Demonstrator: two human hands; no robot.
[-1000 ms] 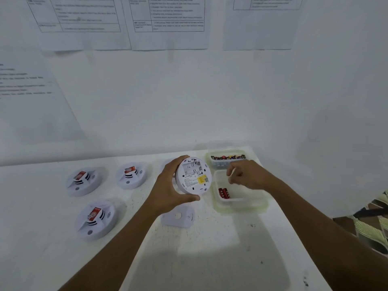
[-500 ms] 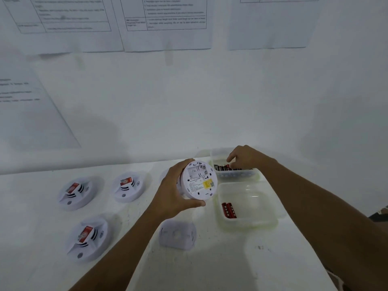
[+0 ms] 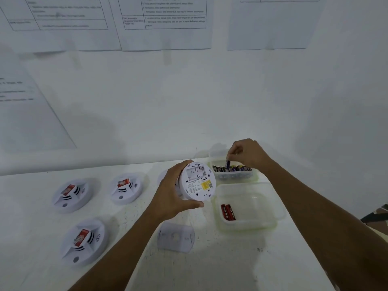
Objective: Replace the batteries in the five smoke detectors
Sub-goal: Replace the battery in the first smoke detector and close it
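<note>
a: what lies left on the table point(image 3: 210, 269)?
b: the far-left detector point(image 3: 70, 195), the far-middle detector point(image 3: 126, 187) right of it, the near detector point(image 3: 84, 241) in front of both.
a: and right?
b: the far tub point(image 3: 233, 177) holding batteries point(image 3: 239, 169), a single battery point(image 3: 227, 163) just above it; the near tub point(image 3: 252, 224) before it, two batteries point(image 3: 227, 212) inside. the loose plate point(image 3: 175, 237) lies between, nearer than the held detector point(image 3: 198, 181).
</note>
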